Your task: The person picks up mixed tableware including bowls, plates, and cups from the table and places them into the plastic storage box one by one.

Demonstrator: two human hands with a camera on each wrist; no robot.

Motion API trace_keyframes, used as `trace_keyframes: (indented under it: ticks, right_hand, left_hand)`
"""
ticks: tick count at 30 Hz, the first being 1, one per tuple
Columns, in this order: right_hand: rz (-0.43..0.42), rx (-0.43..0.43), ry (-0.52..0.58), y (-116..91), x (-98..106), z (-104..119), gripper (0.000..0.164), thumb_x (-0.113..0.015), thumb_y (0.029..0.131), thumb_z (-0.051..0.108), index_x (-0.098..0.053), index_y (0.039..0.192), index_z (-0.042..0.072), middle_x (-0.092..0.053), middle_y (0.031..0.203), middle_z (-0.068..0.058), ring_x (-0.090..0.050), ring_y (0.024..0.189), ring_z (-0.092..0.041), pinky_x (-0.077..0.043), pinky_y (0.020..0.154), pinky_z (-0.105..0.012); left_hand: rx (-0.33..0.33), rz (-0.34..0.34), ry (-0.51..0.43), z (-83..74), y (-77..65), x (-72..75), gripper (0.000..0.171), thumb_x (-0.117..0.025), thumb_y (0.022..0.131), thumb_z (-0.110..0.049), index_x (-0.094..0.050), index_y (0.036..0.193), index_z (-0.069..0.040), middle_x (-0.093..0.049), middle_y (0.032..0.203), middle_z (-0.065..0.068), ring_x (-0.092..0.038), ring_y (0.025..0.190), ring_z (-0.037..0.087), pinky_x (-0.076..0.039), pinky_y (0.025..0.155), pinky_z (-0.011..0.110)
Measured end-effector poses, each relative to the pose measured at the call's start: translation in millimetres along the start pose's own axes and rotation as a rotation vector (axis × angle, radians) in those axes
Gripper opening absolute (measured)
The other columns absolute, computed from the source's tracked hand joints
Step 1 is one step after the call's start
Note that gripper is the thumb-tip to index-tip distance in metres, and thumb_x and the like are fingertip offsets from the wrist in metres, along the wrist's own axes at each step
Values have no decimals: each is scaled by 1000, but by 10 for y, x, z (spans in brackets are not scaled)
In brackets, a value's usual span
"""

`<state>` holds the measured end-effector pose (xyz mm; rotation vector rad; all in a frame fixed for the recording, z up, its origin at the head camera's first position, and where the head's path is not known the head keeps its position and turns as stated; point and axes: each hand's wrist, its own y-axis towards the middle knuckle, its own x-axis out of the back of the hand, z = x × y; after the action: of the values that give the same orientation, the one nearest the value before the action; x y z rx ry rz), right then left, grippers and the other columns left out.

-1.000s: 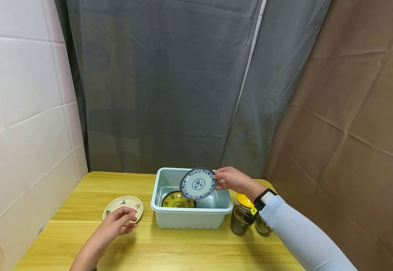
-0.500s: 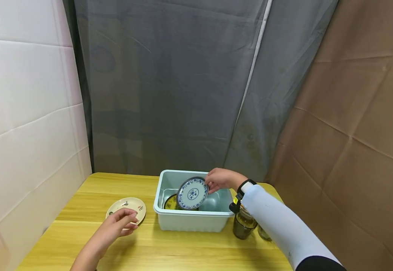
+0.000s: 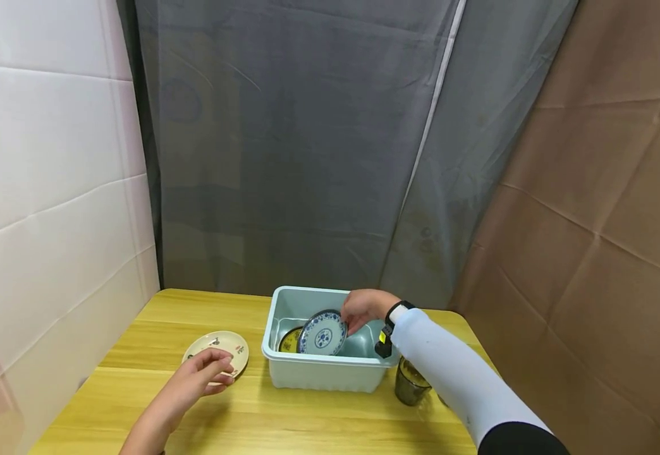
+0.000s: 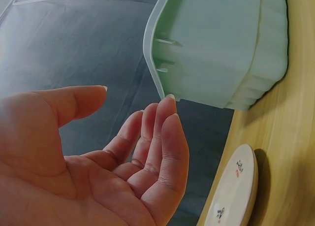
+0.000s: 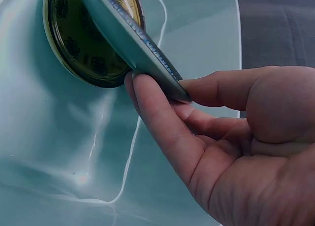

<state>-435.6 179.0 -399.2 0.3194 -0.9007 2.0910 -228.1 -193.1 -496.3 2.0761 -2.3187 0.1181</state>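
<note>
Right hand pinches blue plate by its edge, thumb against fingers; plate tilted, inside the bin, partly covering the yellow dish — contact between them unclear. Left hand loosely curved, thumb and fingers apart, near white plate on table. Cup just beside bin.
</note>
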Motion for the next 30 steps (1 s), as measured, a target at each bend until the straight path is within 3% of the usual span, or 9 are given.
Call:
trace_keyframes:
  ticks: [7,16,24,30]
  right_hand:
    - [41,-48,-14,93,-10,57,20,-59,108,-3,-67,121,-15,-74,106,-26,-77,88,-29,-60,104,-50]
    - [71,-120,-55,226,-16,3,18,-61,108,-4,-70,118,-15,-75,104,-23,-74,77,-21,-65,91,-39]
    - [46,-191,-115,236,-97,-35,16,-65,106,-4,-74,110,-16,-79,102,-25,-78,74,-21,-65,90,-36]
    - [58,-252,-94,300,-165,-72,13,-65,106,-5,-73,105,-16,-79,98,-24,-79,78,-21,-64,92,-33]
  left_hand:
    - [7,-9,-2,2,-1,7,32,-60,116,-21,-59,133,7,-71,118,15,-74,106,29,-63,95,43]
    - [8,-6,-19,11,-27,-4,32,-59,116,-21,-59,131,6,-69,114,9,-73,106,28,-63,95,40]
    - [-2,-16,-31,33,-45,-15,33,-59,116,-22,-59,134,6,-69,114,7,-73,106,26,-62,93,38]
    - [8,-31,-27,33,-59,-38,34,-59,116,-22,-59,134,6,-69,115,9,-73,108,28,-63,92,37]
